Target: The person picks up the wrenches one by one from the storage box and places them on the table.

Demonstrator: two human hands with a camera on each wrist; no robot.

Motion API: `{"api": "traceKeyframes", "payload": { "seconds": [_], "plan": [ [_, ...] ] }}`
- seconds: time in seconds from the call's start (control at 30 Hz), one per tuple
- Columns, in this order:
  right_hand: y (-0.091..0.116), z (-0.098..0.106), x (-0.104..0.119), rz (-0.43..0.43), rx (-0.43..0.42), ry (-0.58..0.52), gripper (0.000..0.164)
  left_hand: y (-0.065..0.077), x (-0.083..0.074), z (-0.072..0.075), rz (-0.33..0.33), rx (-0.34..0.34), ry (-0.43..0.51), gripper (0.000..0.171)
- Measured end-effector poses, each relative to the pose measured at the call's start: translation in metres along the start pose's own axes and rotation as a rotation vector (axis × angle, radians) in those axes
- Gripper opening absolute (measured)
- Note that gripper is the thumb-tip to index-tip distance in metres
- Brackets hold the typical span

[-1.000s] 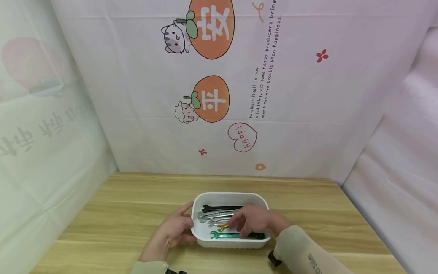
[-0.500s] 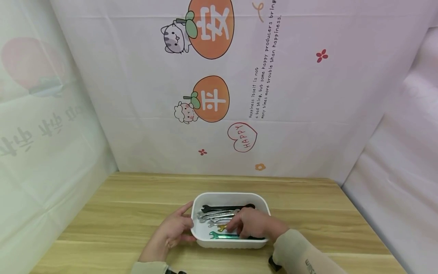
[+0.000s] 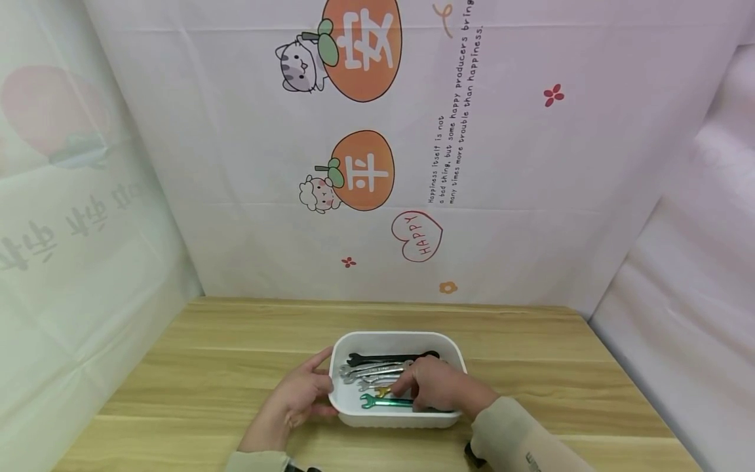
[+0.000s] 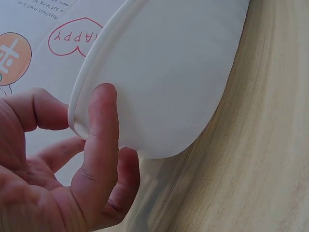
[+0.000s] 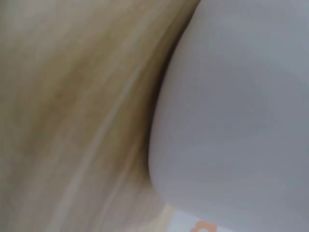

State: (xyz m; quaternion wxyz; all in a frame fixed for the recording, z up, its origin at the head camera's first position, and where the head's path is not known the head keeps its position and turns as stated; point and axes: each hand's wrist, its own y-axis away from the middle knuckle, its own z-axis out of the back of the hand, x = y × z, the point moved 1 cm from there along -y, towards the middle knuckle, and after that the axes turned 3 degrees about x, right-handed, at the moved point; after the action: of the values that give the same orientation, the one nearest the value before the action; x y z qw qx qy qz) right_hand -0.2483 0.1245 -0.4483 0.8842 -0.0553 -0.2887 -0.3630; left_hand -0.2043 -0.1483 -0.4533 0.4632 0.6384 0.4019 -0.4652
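Behind my work area a white printed backdrop [image 3: 413,164] with orange cartoon fruits and a red "HAPPY" heart closes off the far side; pale sheets hang at both flanks, so the space is walled on three sides. Under my hands is a wooden table [image 3: 206,367], light grain, smooth, with plenty of bare room left and right of the bin and a strip behind it up to the backdrop.

Near the front edge, roughly centred, sits a white plastic bin [image 3: 395,341], rectangular with rounded corners, smooth matte walls and a rolled rim. Left wrist view shows that rim and curved outer wall [image 4: 164,87] close up against the wood.

My left hand [image 3: 297,396] grips the bin's left end: thumb over the rim, fingers curled on the outer wall. My right hand [image 3: 439,387] is down inside the bin, fingers curled over the tools near its right half; what it pinches, if anything, I cannot tell.

Inside the bin lie flat metal wrenches, roughly parallel to the long side: a black wrench [image 3: 383,358] at the far wall, silver wrenches [image 3: 368,372] next, a small gold wrench [image 3: 383,391] touching my fingertips, a green wrench [image 3: 383,402] along the near wall, partly under my hand.

Right wrist view is blurred: only wood and white bin wall [image 5: 236,121].
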Motion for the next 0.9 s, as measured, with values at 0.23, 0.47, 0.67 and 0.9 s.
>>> {"api": "traceKeyframes", "payload": {
  "seconds": [0.23, 0.47, 0.67, 0.9],
  "plan": [
    [-0.0027, -0.0006, -0.0021, 0.026, 0.007, 0.107, 0.049, -0.0007, 0.0005, 0.0004, -0.001, 0.006, -0.004, 0.089],
    [-0.0039, -0.0002, -0.0029, 0.081, -0.011, 0.101, 0.05, -0.0015, 0.0002, 0.0024, 0.009, 0.004, 0.005, 0.09],
    [-0.0054, -0.0002, -0.003, 0.085, -0.04, 0.125, 0.053, -0.0009, -0.0005, 0.0021, -0.005, 0.004, 0.002, 0.09],
    [-0.0059, 0.0004, -0.0053, 0.055, -0.059, 0.122, 0.053, 0.0001, -0.0009, 0.002, -0.002, 0.001, -0.005, 0.09]
  ]
}}
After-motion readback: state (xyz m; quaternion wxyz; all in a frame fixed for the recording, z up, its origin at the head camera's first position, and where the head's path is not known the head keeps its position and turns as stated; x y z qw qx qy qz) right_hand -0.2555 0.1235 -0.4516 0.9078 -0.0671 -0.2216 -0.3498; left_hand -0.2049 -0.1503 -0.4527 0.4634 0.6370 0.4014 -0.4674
